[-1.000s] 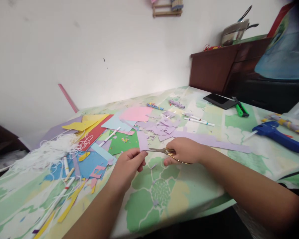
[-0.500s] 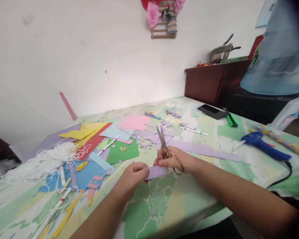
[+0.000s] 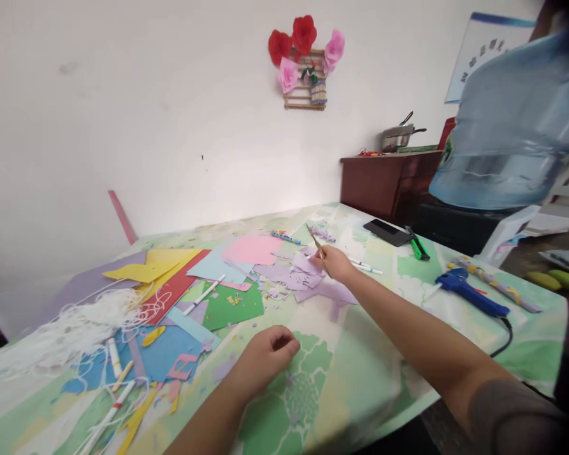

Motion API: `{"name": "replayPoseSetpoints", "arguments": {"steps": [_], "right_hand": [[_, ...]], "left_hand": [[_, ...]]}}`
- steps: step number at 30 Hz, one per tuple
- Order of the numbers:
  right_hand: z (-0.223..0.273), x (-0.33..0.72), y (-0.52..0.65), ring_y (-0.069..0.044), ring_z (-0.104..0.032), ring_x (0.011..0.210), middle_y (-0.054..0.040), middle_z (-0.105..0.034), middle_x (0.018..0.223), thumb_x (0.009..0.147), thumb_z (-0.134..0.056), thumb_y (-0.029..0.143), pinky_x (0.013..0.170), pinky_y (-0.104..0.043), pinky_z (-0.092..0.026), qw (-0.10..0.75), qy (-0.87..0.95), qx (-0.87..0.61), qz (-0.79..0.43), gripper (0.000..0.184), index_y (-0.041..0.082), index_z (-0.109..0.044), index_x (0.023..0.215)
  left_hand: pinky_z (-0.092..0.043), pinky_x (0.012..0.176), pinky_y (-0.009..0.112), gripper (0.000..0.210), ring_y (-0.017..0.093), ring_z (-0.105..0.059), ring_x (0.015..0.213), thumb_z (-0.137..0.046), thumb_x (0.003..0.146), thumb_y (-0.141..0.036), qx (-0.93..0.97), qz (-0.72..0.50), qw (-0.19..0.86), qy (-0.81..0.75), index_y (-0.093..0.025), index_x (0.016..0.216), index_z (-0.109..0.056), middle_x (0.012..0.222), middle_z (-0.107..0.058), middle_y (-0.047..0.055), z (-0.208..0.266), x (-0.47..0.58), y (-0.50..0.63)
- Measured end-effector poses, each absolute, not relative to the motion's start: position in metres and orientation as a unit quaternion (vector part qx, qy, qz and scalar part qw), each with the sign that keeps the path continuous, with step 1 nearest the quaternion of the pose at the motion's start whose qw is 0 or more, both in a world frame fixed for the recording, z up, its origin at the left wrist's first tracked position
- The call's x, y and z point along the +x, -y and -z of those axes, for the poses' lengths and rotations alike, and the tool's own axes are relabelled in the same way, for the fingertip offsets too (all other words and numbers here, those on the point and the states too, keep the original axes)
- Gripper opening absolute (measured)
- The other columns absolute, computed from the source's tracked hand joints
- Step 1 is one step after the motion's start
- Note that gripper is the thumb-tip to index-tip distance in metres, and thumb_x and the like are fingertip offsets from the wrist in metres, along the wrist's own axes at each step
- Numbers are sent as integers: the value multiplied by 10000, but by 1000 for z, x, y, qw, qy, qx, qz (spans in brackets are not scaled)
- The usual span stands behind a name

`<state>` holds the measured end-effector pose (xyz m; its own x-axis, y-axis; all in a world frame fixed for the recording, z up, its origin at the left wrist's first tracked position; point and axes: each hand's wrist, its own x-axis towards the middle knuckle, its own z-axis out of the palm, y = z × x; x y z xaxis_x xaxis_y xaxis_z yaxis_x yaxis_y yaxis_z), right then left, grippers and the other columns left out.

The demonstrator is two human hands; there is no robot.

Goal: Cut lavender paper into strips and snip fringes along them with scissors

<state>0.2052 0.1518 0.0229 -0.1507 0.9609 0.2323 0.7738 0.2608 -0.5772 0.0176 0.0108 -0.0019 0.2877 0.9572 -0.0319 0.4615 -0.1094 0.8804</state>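
My right hand [image 3: 336, 262] is stretched out over the purple paper scraps [image 3: 291, 275], closed around a pair of scissors [image 3: 315, 239] whose blades point up and away. Its fingertips are close to a small purple piece; whether they touch it, I cannot tell. A long purple paper strip [image 3: 329, 292] lies just below that hand. My left hand [image 3: 268, 354] rests low over the cloth near the front, fingers loosely curled, with nothing visible in it. Beside its wrist lies a small purple scrap [image 3: 224, 370].
Coloured paper sheets [image 3: 234, 303], markers [image 3: 203, 295] and tangled white string [image 3: 95, 316] cover the left side. To the right are a blue glue gun [image 3: 471, 294], a green cutter [image 3: 418, 245] and a dark phone [image 3: 386, 232]. A large water bottle [image 3: 497, 126] stands beyond.
My right hand has moved forward with the scissors, away from my left hand. The small purple strip has left my left hand's fingers. The view has tilted up slightly.
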Motion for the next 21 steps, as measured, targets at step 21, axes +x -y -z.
{"name": "replayPoseSetpoints", "arguments": {"steps": [21], "right_hand": [[10,293,-99,-132,-494,743,-51,-523,870,753,-421,271,643,-307,-404,164,721,-657,-147,199,133,-507,867]], "left_hand": [[-301,549,252,203,150,-462,619,-356,713,-300,840,-187,159,-484,-194,644,-515,640,-527,18,4,21,-2]]}}
